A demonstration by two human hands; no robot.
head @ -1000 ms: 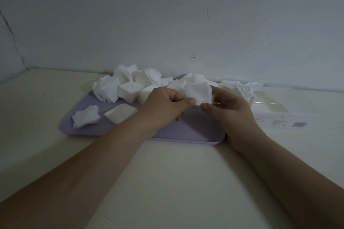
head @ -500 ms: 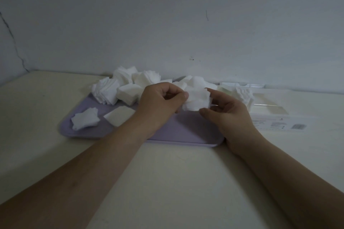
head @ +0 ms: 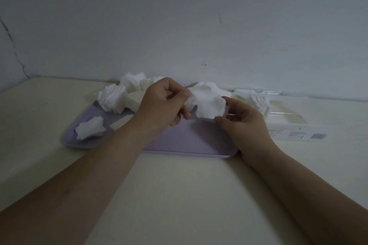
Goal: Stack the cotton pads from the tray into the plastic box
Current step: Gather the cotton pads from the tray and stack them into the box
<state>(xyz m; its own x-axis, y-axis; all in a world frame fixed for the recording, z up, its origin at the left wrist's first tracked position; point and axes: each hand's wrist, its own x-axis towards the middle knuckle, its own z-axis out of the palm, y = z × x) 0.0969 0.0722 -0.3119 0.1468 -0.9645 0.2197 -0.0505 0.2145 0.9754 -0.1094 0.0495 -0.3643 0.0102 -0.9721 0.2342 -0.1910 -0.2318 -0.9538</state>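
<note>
A lilac tray [head: 191, 143] lies on the table against the wall, with heaps of white cotton pads [head: 115, 98] along its back and left. Above the tray's middle both hands hold a fanned bunch of cotton pads [head: 207, 103]. My left hand [head: 163, 105] pinches its left edge between thumb and curled fingers. My right hand [head: 243, 121] holds its right side between thumb and fingers. The clear plastic box [head: 286, 117] lies right of the tray, with a short stack of pads [head: 258, 101] at its left end.
A small loose bunch of pads [head: 90, 130] and one flat pad [head: 121, 123] lie on the tray's left part. A clear lid or label strip [head: 298, 135] lies in front of the box. The pale wall stands right behind the tray.
The bunch of pads has risen slightly and fanned out between the hands. My left hand has lifted and turned; my right hand's fingers have spread wider along the bunch.
</note>
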